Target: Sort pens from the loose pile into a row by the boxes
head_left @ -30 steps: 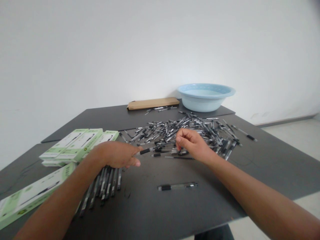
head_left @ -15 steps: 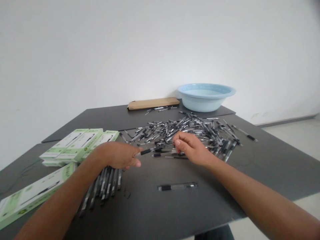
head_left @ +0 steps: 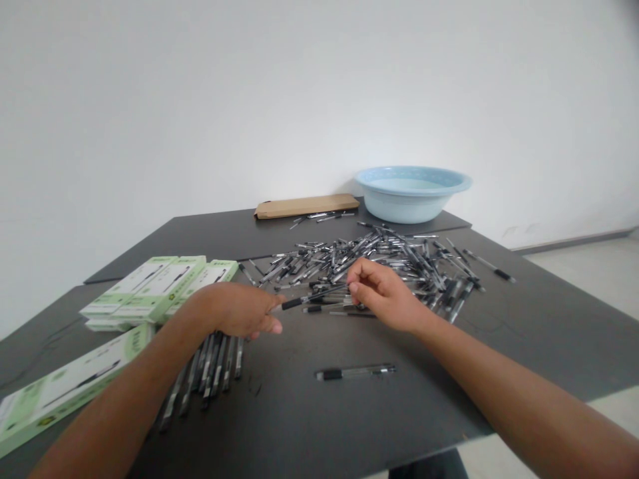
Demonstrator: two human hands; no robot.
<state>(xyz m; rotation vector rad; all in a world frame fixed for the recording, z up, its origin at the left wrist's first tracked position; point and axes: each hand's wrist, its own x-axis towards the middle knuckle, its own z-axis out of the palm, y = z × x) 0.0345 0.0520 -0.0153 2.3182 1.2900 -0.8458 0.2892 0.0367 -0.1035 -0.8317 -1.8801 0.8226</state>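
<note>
A pen (head_left: 292,304) with a black grip and a clear barrel spans the gap between my hands. My left hand (head_left: 244,311) holds its grip end, the thumb lower and apart from the forefinger. My right hand (head_left: 378,291) is closed in a pinch at the pen's other end; its fingertips partly hide that end. Behind and around my right hand spreads a loose pile of pens (head_left: 344,256). One single pen (head_left: 354,372) lies nearer to me on the table. Below my left wrist is a row of pens (head_left: 214,366), partly covered by my forearm.
White and green pen boxes (head_left: 144,286) are stacked at the left, with another box (head_left: 74,382) closer to me. A light blue basin (head_left: 407,206) and a flat brown cardboard piece (head_left: 307,206) stand at the back of the dark table (head_left: 299,426).
My right hand has shifted slightly left along the pen, then stayed nearly in place. My left hand and the pen have hardly moved.
</note>
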